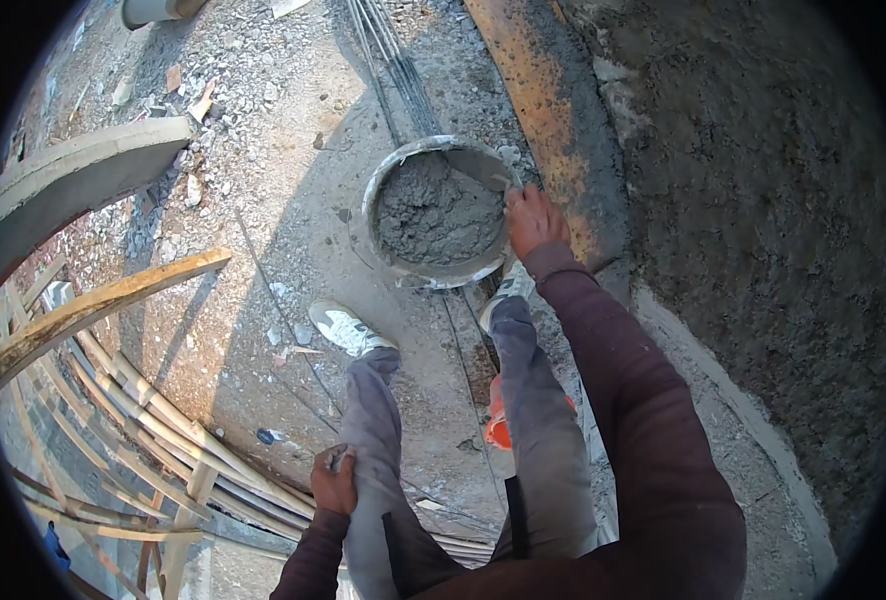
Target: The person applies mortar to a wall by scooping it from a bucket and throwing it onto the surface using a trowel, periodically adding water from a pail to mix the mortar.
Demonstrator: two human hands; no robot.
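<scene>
A round bucket [369, 205] with a pale, smeared rim stands just ahead of my feet. Wet grey mortar [438, 212] fills much of it, heaped unevenly. My right hand [536, 220] is closed on the right side of the bucket's rim, with that arm stretched forward. Beside my left knee is my left hand [334, 484], its fingers curled in against the trouser leg. A greyish patch shows between its thumb and fingers, but I cannot tell whether it is a held thing.
Steel rods [388, 65] run away beyond the bucket. A rusty, mortar-splashed board [538, 95] borders a dark wet surface [763, 200] at right. Leftward lie a curved-looking concrete slab [93, 165], a timber beam [113, 300] and several poles [173, 420]. Something orange [500, 425] lies by my right leg.
</scene>
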